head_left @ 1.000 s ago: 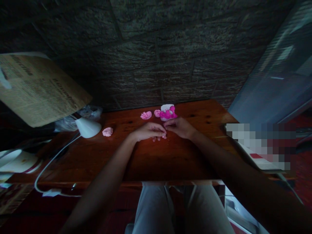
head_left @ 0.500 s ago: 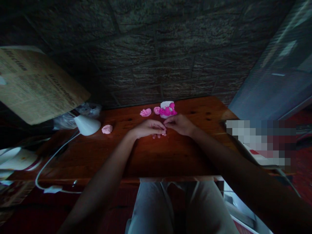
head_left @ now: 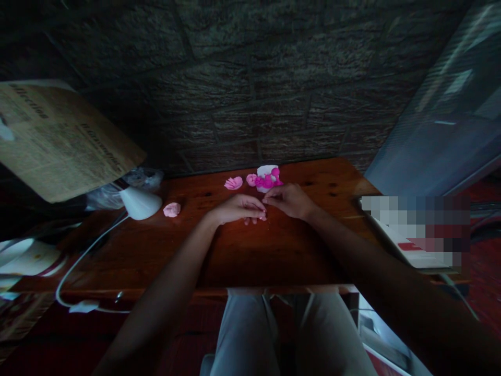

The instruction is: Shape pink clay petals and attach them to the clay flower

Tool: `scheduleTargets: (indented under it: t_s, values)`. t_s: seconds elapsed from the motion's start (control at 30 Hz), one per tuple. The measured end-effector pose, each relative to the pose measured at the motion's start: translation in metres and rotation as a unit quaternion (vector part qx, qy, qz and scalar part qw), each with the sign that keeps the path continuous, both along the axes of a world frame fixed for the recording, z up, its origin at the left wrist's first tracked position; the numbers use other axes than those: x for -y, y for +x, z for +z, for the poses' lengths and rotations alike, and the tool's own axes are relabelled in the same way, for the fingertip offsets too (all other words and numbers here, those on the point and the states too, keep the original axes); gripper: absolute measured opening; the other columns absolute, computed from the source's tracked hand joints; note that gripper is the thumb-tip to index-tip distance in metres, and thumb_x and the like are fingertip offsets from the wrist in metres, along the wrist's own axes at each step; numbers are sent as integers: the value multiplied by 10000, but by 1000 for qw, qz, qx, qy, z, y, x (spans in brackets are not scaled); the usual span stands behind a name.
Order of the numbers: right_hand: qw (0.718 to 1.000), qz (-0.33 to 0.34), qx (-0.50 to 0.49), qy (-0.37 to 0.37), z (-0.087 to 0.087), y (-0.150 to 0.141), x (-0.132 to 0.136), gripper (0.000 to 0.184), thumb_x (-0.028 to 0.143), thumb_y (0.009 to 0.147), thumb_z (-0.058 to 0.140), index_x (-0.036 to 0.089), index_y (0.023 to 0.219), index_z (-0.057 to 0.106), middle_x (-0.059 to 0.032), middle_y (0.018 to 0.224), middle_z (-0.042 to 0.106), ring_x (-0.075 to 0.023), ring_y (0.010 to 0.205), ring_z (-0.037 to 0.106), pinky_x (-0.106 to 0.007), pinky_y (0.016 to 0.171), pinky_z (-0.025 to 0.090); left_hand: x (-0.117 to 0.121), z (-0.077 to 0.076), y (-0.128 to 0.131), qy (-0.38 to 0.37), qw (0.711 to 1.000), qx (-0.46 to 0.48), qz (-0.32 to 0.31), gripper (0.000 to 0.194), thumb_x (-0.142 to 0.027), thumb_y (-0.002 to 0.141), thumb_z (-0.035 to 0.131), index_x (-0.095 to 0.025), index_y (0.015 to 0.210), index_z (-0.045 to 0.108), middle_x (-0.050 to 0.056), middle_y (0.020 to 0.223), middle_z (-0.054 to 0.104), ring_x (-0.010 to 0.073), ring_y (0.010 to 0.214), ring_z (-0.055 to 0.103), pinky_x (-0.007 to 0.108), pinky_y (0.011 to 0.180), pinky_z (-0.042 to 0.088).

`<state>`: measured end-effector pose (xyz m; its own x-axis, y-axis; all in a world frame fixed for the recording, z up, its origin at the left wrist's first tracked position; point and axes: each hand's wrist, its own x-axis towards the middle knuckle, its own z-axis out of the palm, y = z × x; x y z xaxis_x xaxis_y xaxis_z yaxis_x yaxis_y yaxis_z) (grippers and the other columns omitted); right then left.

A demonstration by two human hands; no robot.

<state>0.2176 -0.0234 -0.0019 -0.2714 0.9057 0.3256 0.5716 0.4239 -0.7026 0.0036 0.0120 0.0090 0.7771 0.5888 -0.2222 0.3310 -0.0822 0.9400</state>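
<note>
Above the middle of the wooden table, my left hand (head_left: 239,208) is closed, thumb and fingers pressed together. Whatever lies at its fingertips is too small to make out; a pinkish spot shows there. Close by on the right, my right hand (head_left: 288,200) pinches with thumb and forefinger, and anything in that pinch is hidden. Just beyond the hands lie bright magenta lumps (head_left: 267,181) on a white piece (head_left: 267,169). Beside them are a small pink round piece (head_left: 251,179) and a pink piece with petal-like folds (head_left: 234,183).
A pale pink lump (head_left: 171,210) lies near the white base of a lamp (head_left: 141,202) with a printed shade (head_left: 66,138). Its white cable (head_left: 80,257) hangs over the table's front edge. A stone-patterned wall (head_left: 274,83) stands behind; a blurred-out object (head_left: 415,230) lies right.
The hands stay almost in place near each other, with only slight finger movement. The view has shifted very slightly; the pink pieces lie as before.
</note>
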Motion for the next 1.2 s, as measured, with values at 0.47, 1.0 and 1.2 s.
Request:
scheduleTargets:
  t_s: [0.47, 1.0, 1.2]
  values:
    - [999, 14, -33, -23, -6, -1, -2, 124, 186, 847, 686, 213, 805, 799, -21, 860, 814, -178, 789, 749, -286, 758, 546, -1, -1, 0, 1, 1000, -1, 3, 225, -252, 818, 770, -125, 991, 701, 67, 897, 769, 93, 663, 636, 192, 559, 463]
    - [991, 14, -119, -52, -16, -1, -10, 134, 160, 812, 700, 210, 886, 799, -28, 942, 811, -177, 864, 748, -309, 856, 567, -1, -1, 0, -2, 1000, 5, 1, 252, -280, 807, 793, -123, 984, 709, 70, 894, 773, 99, 658, 637, 197, 549, 467]
    - [989, 1, -132, -72, -18, 1, -11, 119, 281, 821, 727, 198, 859, 803, -17, 735, 760, -154, 647, 682, -278, 654, 549, -1, -3, 1, 5, 1000, -1, 0, 244, -284, 817, 791, -126, 988, 716, 75, 908, 777, 95, 667, 638, 193, 557, 467]
